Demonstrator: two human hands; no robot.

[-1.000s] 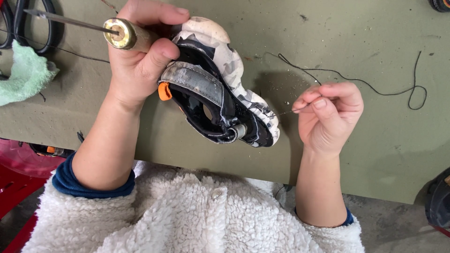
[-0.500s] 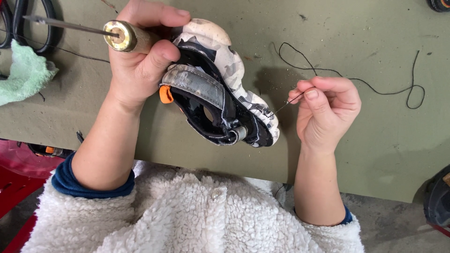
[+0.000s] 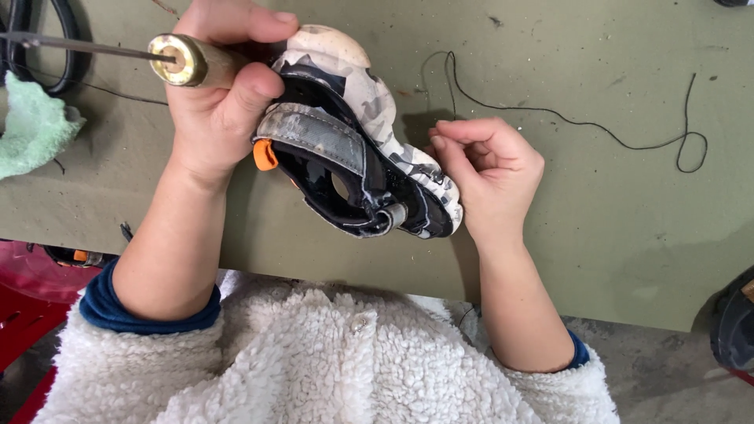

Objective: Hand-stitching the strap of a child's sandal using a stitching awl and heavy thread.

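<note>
Sandal (image 3: 357,149) gripped between left fingers (image 3: 255,86), right fingers (image 3: 463,133).

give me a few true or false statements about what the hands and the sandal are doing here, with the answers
1. The left hand grips both a wooden-handled awl and the sandal. True.
2. The right hand lies flat and open on the table. False: its fingers are curled in a pinch beside the sandal's heel end, on the black thread.
3. The black thread trails across the green table to the right and ends in a loop. True.
4. The sandal's strap has a blue tab. False: the tab is orange.
5. A pale green cloth lies at the left edge of the table. True.
</note>
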